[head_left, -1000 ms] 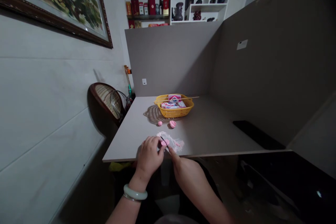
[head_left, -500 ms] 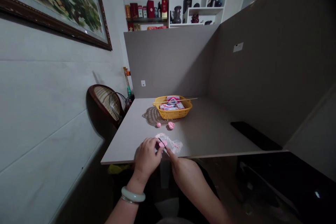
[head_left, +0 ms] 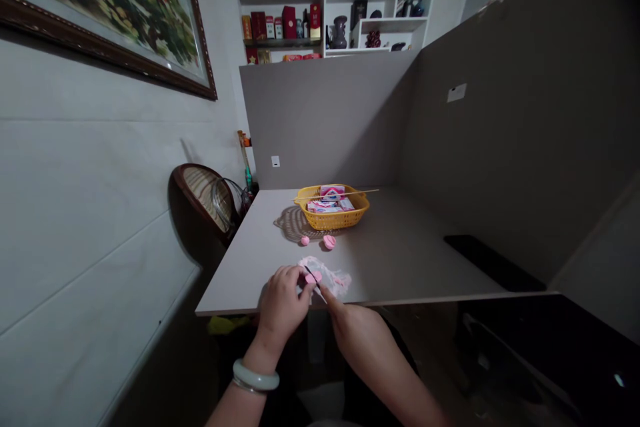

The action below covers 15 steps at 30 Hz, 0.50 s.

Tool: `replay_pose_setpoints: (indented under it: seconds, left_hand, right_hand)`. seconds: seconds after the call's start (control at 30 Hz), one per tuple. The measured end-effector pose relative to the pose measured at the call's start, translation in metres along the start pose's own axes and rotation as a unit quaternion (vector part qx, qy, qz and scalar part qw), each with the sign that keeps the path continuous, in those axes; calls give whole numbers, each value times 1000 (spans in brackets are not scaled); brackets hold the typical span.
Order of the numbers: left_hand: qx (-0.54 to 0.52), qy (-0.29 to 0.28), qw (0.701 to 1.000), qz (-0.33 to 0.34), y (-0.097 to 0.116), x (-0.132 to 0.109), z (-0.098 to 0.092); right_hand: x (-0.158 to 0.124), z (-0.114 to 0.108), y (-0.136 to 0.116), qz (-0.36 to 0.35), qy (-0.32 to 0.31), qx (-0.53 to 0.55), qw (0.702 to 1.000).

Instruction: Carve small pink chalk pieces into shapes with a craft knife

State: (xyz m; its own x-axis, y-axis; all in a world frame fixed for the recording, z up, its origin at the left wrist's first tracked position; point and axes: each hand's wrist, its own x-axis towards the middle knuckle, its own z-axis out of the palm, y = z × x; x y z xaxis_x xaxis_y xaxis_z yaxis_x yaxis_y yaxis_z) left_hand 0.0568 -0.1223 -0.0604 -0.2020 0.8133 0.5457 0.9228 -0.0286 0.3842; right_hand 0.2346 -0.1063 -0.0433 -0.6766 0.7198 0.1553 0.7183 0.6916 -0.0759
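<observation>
My left hand (head_left: 284, 300), a pale bangle on its wrist, is closed around a small pink lump (head_left: 314, 276) at the table's near edge. My right hand (head_left: 353, 327) pinches a thin dark tool (head_left: 313, 275) whose tip rests against that lump. Both hands work over a crumpled clear wrapper (head_left: 331, 278) with pink bits in it. Two more pink lumps (head_left: 329, 241) lie farther out on the grey table (head_left: 400, 253), in front of a yellow basket (head_left: 332, 217).
The yellow basket holds small packets, and a thin wooden stick (head_left: 345, 194) lies across its rim. Grey partitions wall the table at back and right. A dark flat object (head_left: 493, 263) lies at the right. A brown chair back (head_left: 200, 203) stands left of the table.
Both hands stay together at the table edge on the pink lump and tool, with only slight shifts. The camera view has drifted a little.
</observation>
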Motion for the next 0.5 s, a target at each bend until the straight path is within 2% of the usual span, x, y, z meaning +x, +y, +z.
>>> replay_pose_setpoints:
  seconds: [0.2,0.4,0.5]
  left_hand:
    - [4,-5,1000,-1,1,-1,0]
    - [4,-1,1000,-8,2,1,0]
    - [8,3,1000,-5,0,0,0]
  right_hand:
    - [-33,6,4,-5,-23,-4,1000]
    - [2,3,1,-5,23,8,1000]
    - [-4,8,2,-12,31,13,999]
